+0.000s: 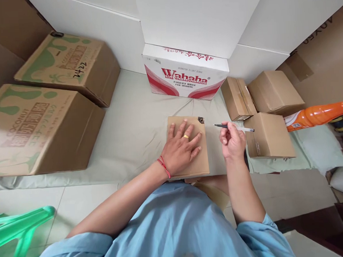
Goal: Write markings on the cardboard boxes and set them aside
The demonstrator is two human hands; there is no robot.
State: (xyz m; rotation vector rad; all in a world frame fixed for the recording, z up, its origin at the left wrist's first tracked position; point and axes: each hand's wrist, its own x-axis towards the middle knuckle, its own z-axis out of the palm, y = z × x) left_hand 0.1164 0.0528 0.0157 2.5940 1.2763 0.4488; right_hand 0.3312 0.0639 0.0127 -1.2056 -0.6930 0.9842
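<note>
A small brown cardboard box (pixel 201 161) lies close to the front edge of the cloth-covered table, with a dark mark at its far right corner. My left hand (pixel 181 146) rests flat on its top, fingers spread; the palm covers much of the surface. To the right of the box, my right hand (pixel 233 140) is raised and closed around a pen (pixel 245 129). The pen's dark end points left, and its clear end sticks out to the right. The pen and the box are apart.
A white and red Wahaha water carton (pixel 186 77) stands behind the box. Two printed coconut cartons (pixel 67 68) are at left. Several plain boxes (pixel 271 136) sit at right, beside an orange bottle (pixel 317 116). A green plastic stool (pixel 21 232) stands on the floor at left.
</note>
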